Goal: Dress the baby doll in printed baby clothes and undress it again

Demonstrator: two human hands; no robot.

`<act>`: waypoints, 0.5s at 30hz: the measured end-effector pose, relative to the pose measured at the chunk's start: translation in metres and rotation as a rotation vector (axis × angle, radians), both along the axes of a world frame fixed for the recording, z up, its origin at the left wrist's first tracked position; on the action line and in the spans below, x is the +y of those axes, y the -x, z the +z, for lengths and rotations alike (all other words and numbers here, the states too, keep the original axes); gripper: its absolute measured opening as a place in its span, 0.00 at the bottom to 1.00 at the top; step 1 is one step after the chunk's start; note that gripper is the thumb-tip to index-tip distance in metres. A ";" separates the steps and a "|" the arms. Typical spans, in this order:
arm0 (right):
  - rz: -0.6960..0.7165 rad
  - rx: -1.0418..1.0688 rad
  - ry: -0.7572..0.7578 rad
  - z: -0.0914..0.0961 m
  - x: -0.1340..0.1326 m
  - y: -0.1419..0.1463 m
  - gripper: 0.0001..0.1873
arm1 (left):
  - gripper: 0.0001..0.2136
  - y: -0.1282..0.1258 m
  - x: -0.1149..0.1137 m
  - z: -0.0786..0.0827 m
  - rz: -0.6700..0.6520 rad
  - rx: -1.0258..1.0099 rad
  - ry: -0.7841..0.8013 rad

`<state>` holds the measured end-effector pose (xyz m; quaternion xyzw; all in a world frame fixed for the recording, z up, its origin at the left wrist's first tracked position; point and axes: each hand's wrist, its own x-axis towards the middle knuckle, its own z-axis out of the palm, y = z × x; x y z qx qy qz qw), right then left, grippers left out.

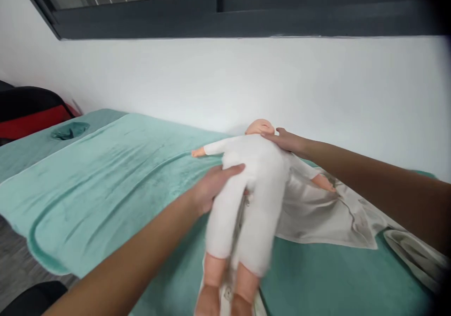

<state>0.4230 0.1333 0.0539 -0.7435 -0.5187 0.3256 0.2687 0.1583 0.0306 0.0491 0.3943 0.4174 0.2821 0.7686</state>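
Note:
A baby doll [259, 170] in a white bodysuit lies on its back, lifted a little above a teal towel-covered table [105, 175], its head toward the wall. My left hand [211, 187] grips the doll's hip and left thigh from the side, thumb across its belly. My right hand [287, 140] holds the doll at the neck and shoulder, fingers curled behind the head. The doll's bare legs hang toward me and look blurred.
A white-grey cloth [324, 212] lies crumpled under and right of the doll. A white wall [246, 76] runs close behind the table, with a dark window frame above. A black and red object [28, 111] sits at far left. A face hole [68, 130] marks the table's left end.

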 end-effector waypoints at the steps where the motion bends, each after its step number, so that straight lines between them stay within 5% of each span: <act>1: 0.041 0.022 -0.030 0.001 0.009 0.018 0.63 | 0.20 0.020 0.009 0.002 0.014 0.037 -0.023; 5: 0.248 0.095 -0.137 -0.002 0.041 0.092 0.56 | 0.21 0.094 0.041 -0.008 0.084 0.167 -0.097; 9: 0.358 0.104 -0.217 -0.016 0.065 0.144 0.52 | 0.20 0.138 0.055 -0.028 0.124 0.259 -0.062; 12: 0.359 0.037 -0.195 -0.029 0.074 0.147 0.52 | 0.22 0.152 0.056 -0.036 0.043 0.308 -0.120; 15: 0.343 -0.127 -0.081 -0.042 0.067 0.108 0.47 | 0.23 0.155 0.054 -0.033 0.006 0.445 -0.348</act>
